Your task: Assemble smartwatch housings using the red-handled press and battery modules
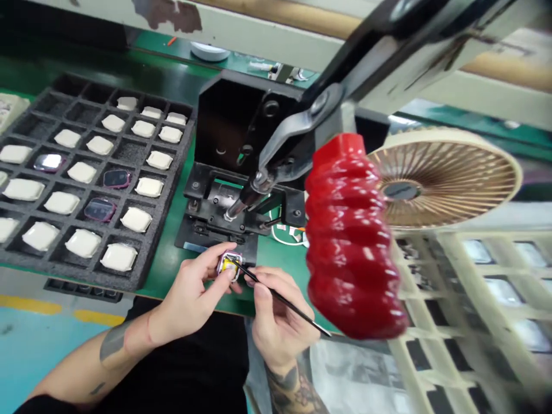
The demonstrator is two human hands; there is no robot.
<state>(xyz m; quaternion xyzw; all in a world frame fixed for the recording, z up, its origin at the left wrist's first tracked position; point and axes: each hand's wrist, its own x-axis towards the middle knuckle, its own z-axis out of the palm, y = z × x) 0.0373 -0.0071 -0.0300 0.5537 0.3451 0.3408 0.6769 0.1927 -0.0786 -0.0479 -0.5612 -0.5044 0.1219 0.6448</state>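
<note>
My left hand [194, 290] pinches a small smartwatch case [230, 265] with a purple edge, a whitish rim and a yellow part inside. Between the fingers of my right hand [280, 316] lies a thin black pointed stick [287, 303], slanting up to the left. Its tip is at the inside of the case; whether it touches the yellow part I cannot tell. Both hands are at the bench's front edge, just before a black press fixture [241, 201]. A large red ribbed lever grip [351, 241] hangs above and right of my right hand.
A dark foam tray [149, 256] on the left holds many white pieces and several purple-edged watch cases. A round fan [457, 178] stands behind the red grip. Pale compartment trays [425, 336] fill the right side. The lever arm [319, 103] crosses overhead.
</note>
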